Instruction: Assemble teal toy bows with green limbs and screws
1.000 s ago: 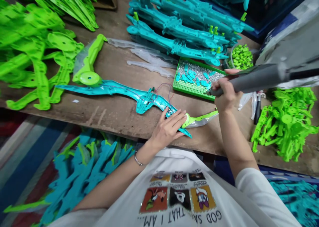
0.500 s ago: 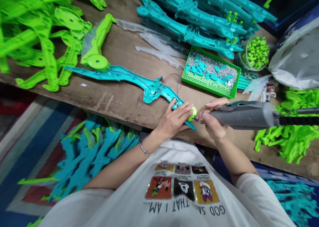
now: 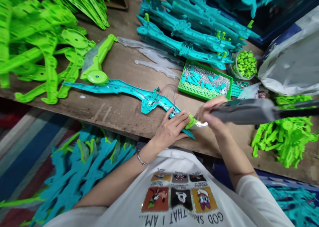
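Note:
My left hand (image 3: 171, 126) presses on the right end of a long teal plastic shell (image 3: 134, 91), its fingers over the edge and thumb partly hidden. Red and blue wires (image 3: 171, 87) run along the shell. By the left fingertips, a small lime-green piece (image 3: 191, 121) with a clear part (image 3: 201, 124) lies at the shell's end. My right hand (image 3: 214, 114) is wrapped round a grey power screwdriver (image 3: 245, 111), held nearly level with its cable trailing right. The screwdriver's front end is above the green piece; whether it touches cannot be made out.
Behind stands a green basket (image 3: 203, 93) of screws and teal bits, beside a tub (image 3: 245, 64) of green pieces. Teal shells (image 3: 184, 41) are stacked at the back, green parts (image 3: 45, 47) heaped left and more (image 3: 284, 134) right. Clear strips (image 3: 157, 59) lie mid-table.
The screwdriver has lifted slightly relative to the shell, and more of the green piece and its clear part shows. My left hand keeps its place on the shell. The whole view has shifted.

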`<action>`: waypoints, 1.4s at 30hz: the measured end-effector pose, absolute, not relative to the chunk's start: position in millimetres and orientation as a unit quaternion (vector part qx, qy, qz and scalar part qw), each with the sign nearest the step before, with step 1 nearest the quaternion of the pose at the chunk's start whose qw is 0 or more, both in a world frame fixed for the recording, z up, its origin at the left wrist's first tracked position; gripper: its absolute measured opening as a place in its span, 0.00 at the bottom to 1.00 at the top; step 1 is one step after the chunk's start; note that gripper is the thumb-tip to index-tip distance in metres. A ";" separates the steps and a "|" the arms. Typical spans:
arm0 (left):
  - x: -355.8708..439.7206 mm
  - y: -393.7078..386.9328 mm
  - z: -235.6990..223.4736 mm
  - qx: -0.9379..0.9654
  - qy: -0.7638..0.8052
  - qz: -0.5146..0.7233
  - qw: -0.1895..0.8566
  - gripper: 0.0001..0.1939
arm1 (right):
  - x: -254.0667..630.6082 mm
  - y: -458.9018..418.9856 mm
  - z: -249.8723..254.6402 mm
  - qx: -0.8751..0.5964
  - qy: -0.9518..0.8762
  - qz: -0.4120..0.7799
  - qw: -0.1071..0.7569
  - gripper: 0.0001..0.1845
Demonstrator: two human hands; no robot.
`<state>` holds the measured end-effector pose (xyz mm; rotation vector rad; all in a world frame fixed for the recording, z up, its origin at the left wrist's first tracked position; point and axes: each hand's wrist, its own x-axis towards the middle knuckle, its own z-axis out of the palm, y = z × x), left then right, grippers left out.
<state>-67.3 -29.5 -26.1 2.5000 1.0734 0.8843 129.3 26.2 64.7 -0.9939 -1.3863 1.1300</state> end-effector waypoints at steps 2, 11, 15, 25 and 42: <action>-67.1 -29.6 -23.6 0.867 0.370 0.306 0.135 0.38 | 134.9 51.7 67.8 -0.405 -0.550 0.391 0.617 0.18; -66.7 -29.6 -18.9 0.871 0.381 0.284 0.124 0.37 | 146.1 118.1 30.0 -0.451 -0.484 0.273 0.699 0.18; -67.4 -29.7 -17.7 0.877 0.381 0.267 0.120 0.36 | 143.6 119.5 26.4 -0.452 -0.476 0.281 0.701 0.16; -67.2 -29.5 -18.9 0.877 0.381 0.268 0.120 0.35 | 145.3 126.6 25.1 -0.450 -0.491 0.281 0.691 0.14; -66.9 -30.1 -18.4 0.885 0.376 0.260 0.093 0.31 | 143.3 127.7 25.5 -0.477 -0.511 0.287 0.655 0.13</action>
